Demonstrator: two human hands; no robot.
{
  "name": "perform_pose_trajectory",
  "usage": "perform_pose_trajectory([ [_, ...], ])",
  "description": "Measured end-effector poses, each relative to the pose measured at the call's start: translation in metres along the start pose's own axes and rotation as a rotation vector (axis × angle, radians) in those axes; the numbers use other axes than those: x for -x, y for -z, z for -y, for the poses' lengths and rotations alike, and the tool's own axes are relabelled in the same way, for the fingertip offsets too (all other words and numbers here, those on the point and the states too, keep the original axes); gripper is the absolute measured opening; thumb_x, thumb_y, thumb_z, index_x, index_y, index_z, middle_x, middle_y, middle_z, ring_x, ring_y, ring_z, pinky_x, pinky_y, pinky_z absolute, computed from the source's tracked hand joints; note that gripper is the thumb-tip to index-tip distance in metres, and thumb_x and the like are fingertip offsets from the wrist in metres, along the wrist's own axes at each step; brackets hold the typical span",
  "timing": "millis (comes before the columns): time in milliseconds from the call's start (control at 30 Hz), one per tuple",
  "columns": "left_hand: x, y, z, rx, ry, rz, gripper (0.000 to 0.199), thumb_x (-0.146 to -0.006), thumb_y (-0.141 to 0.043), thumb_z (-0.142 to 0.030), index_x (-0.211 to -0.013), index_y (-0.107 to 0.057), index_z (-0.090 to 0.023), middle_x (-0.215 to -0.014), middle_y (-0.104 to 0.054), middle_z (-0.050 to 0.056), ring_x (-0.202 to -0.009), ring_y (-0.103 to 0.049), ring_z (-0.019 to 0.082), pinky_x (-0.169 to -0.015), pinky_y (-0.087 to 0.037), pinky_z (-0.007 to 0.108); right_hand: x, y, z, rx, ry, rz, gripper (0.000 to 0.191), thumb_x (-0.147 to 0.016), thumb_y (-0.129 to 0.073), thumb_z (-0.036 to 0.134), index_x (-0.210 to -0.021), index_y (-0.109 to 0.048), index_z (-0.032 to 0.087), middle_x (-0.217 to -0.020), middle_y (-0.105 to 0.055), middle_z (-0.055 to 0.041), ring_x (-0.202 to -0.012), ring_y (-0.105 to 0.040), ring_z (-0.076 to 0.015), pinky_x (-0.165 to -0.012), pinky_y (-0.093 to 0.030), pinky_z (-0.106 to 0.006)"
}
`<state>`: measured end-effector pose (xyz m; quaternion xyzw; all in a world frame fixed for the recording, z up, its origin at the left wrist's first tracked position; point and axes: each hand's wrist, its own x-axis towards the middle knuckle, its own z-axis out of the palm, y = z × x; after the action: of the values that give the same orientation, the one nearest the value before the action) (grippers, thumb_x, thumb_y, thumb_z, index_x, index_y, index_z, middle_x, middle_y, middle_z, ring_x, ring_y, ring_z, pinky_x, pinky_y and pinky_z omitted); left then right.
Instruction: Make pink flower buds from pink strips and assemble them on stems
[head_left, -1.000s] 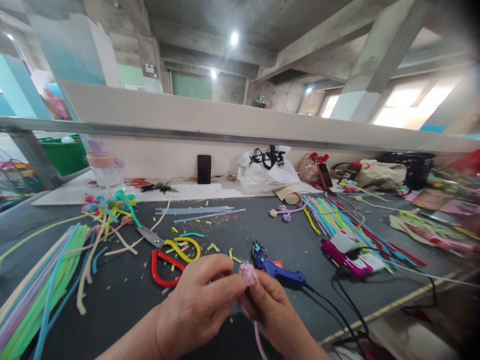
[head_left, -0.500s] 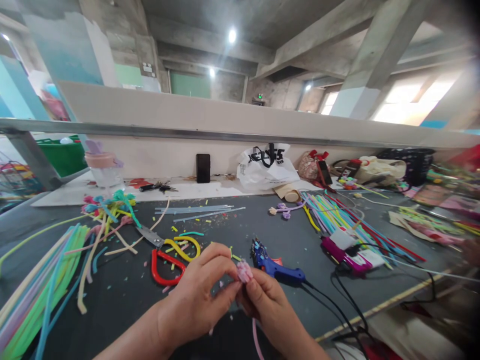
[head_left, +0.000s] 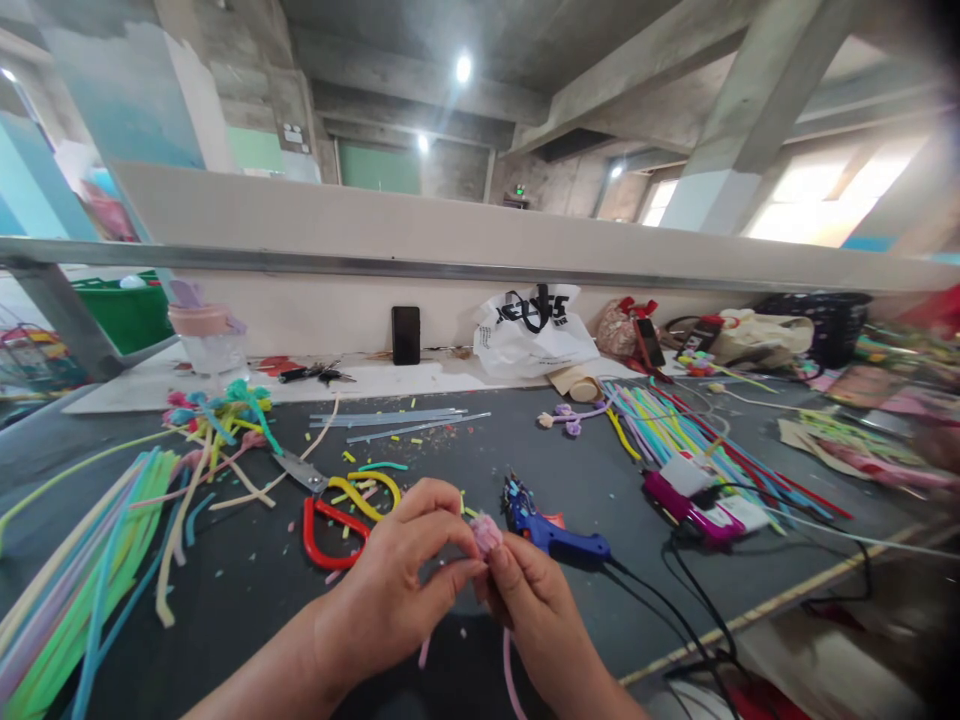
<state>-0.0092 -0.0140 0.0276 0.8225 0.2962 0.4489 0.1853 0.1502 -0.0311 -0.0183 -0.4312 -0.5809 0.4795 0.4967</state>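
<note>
A small pink knotted flower (head_left: 487,536) made of soft cord is pinched between my two hands. My left hand (head_left: 409,575) presses its left side with closed thumb and fingertips. My right hand (head_left: 529,590) grips it from the right and below, fingers curled round. A pink cord (head_left: 511,675) hangs down beneath my right hand. Just behind the hands a blue hot glue gun (head_left: 559,535) lies on the dark table (head_left: 450,455). Scissors with one red and one yellow handle (head_left: 337,520) rest open to the left.
Bundles of coloured cords lie at the left (head_left: 82,590) and right (head_left: 675,420). A magenta glue gun (head_left: 694,510) with black cables sits at the right. A phone (head_left: 406,336), a white plastic bag (head_left: 532,335) and a lidded cup (head_left: 206,335) stand at the back.
The hands and the pink flower have shifted only slightly. A short pink end now shows below my left hand. Nothing has been let go.
</note>
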Motion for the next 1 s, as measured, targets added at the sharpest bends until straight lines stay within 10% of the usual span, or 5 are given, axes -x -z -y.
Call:
perform_pose_trajectory([
  [367,0.002,-0.002,0.003,0.039,-0.1,-0.007,0.013,-0.083,-0.05,-0.007,-0.077,-0.059,-0.016,-0.086,-0.053,0.005,-0.084,-0.053,0.013,-0.075,-0.046,0.024,0.002,0.0,0.001,0.003,0.011,0.029,0.041,-0.086,-0.047,0.05,-0.062,-0.051,0.016,-0.055,-0.038,0.0035,-0.047,-0.029,-0.0071,-0.041,-0.019,-0.021],
  [733,0.006,0.0,0.0,0.128,-0.035,-0.201,0.01,-0.082,-0.054,-0.011,-0.088,-0.055,-0.018,-0.093,-0.049,0.004,-0.074,-0.051,0.011,-0.06,-0.045,0.02,0.001,0.0,0.003,-0.715,-0.156,0.209,0.039,-0.074,-0.063,0.05,-0.061,-0.056,0.014,-0.047,-0.047,0.0046,-0.034,-0.023,-0.0015,-0.033,-0.016,-0.015],
  [1000,0.009,-0.005,-0.003,0.068,-0.141,-0.125,0.018,-0.079,-0.056,-0.006,-0.09,-0.057,-0.02,-0.087,-0.053,0.004,-0.083,-0.054,0.014,-0.075,-0.047,0.024,0.003,-0.001,0.001,-0.619,-0.199,0.186,0.043,-0.071,-0.065,0.054,-0.062,-0.058,0.013,-0.048,-0.049,0.0029,-0.036,-0.026,-0.0017,-0.035,-0.015,-0.015],
])
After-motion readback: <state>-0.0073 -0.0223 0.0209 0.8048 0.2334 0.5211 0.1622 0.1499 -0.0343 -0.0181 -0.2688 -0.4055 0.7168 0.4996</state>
